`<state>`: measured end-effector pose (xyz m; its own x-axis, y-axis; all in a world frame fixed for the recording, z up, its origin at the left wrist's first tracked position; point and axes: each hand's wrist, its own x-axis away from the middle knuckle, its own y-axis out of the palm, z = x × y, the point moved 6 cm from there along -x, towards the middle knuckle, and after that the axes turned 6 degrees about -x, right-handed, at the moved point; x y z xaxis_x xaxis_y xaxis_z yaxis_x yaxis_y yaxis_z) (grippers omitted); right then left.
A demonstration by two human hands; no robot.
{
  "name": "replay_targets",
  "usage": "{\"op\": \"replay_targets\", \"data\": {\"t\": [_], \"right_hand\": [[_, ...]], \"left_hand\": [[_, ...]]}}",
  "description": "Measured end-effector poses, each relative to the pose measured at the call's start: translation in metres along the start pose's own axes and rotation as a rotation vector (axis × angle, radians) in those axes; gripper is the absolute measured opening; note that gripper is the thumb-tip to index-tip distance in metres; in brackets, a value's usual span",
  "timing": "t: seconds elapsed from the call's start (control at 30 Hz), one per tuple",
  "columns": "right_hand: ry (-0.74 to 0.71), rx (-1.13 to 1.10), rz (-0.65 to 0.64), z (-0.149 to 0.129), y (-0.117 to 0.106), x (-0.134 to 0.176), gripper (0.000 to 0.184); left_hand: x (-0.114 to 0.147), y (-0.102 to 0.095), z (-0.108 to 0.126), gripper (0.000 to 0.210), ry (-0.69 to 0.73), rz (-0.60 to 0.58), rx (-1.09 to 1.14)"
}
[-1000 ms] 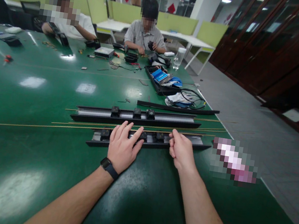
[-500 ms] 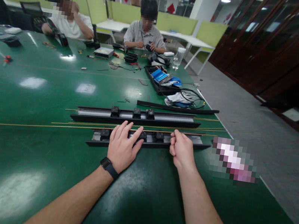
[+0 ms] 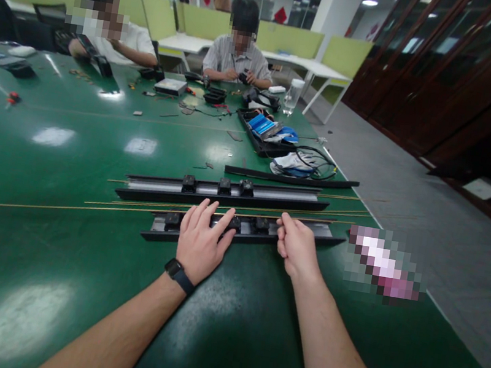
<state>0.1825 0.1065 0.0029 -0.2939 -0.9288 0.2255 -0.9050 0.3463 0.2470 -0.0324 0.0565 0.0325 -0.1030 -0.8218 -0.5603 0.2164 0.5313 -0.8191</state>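
My left hand [image 3: 203, 236] lies over the nearer black rail [image 3: 241, 236], fingers stretched out and spread, wearing a dark wristwatch. Small black blocks sit in this rail's channel; one block [image 3: 173, 220] shows left of the hand, another [image 3: 261, 224] between both hands. My right hand [image 3: 296, 243] is closed, thumb and forefinger pinched at the rail's far edge beside thin brass-coloured rods. Whatever sits in that pinch is hidden. Behind lies a second black rail [image 3: 271, 200] with three black blocks in it. A long thin rod [image 3: 28, 204] stretches out to the left.
Farther back lie a black strip [image 3: 293, 178], a glove [image 3: 293, 163] and a black tray [image 3: 263, 146] with blue items. Two people sit across the green table [image 3: 85, 283], small parts before them. A blurred pink object [image 3: 385, 262] lies right, near the table edge.
My right hand has shifted slightly left along the nearer rail, still pinched. My left hand stays where it was. The person at the back left has lowered a hand a little.
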Motion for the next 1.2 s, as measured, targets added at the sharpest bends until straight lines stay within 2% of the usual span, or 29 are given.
{"op": "replay_targets", "data": {"t": [0.23, 0.6, 0.93, 1.2], "right_hand": [[-0.006, -0.061, 0.059, 0.001, -0.0037, -0.0012, 0.026], [0.01, 0.012, -0.001, 0.0007, -0.0005, 0.0002, 0.032], [-0.028, -0.065, 0.062, 0.0009, -0.0051, -0.0024, 0.024], [-0.003, -0.002, 0.021, 0.001, -0.0019, -0.0008, 0.032]], "left_hand": [[0.0003, 0.0009, -0.0002, 0.045, 0.005, 0.005, 0.0], [0.0003, 0.0007, -0.0001, 0.045, -0.002, -0.004, -0.007], [0.0004, 0.0011, -0.0001, 0.045, 0.008, 0.002, -0.017], [0.0005, 0.0015, -0.0004, 0.045, -0.004, -0.003, -0.023]]}}
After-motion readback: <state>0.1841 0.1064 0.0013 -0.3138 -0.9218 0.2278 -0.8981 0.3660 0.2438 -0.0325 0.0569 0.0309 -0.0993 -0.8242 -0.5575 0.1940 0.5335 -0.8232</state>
